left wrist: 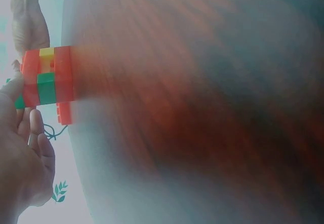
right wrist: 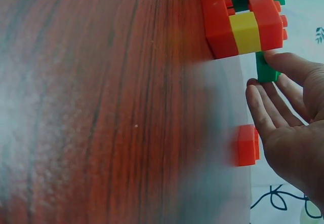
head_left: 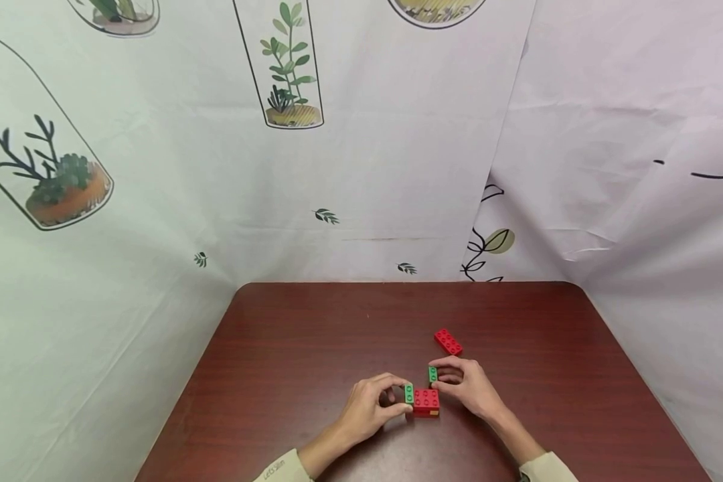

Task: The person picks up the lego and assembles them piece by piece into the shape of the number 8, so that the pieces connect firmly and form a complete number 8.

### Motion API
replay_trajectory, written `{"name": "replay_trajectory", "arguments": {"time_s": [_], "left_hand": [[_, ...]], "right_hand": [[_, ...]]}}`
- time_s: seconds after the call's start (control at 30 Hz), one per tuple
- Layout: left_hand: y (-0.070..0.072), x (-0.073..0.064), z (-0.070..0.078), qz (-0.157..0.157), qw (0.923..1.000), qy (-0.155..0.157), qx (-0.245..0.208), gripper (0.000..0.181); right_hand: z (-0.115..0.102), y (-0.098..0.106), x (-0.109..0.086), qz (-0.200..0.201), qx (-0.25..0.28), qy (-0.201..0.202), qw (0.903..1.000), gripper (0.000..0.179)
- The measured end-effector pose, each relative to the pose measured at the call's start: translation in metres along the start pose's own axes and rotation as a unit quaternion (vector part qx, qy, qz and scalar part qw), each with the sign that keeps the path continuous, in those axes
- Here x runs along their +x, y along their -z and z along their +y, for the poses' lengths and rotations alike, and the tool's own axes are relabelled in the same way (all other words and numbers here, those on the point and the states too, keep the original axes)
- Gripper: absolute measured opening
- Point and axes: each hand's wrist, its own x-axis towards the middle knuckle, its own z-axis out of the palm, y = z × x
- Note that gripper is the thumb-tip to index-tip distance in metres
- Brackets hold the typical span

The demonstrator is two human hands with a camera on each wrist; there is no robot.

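A stack of toy building bricks stands on the table, with a red brick as its upper layer. Lower down, a yellow brick and a green brick sit apart between two red layers. My left hand pinches a small green brick at the stack's left end, on top of the red layer. Just beyond the stack's right end, my right hand holds another small green brick between thumb and fingertips. That brick is also seen below the stack's corner in the right wrist view.
A loose red brick lies on the table behind my right hand. The dark brown wooden table has rounded far corners. White cloth printed with plants hangs behind it and along both sides.
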Motion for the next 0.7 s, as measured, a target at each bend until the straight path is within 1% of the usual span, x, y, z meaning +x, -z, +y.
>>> {"name": "replay_trajectory", "arguments": {"time_s": [0.07,0.27,0.43,0.7], "left_hand": [[0.0,0.0,0.0,-0.002,1.0,0.004,0.0,0.032],[-0.001,-0.001,-0.001,0.003,1.0,-0.003,0.003,0.032],[-0.001,0.0,-0.001,-0.001,1.0,0.001,0.001,0.032],[-0.001,0.0,-0.001,0.002,1.0,-0.002,0.002,0.03]], "right_hand": [[-0.001,0.001,-0.001,-0.001,0.004,0.002,1.0,0.035],[-0.007,0.003,-0.004,0.001,0.018,-0.003,0.9998,0.036],[-0.012,0.005,-0.007,-0.002,0.031,-0.003,0.9995,0.037],[-0.02,0.006,-0.012,0.007,0.014,0.019,0.9997,0.037]]}}
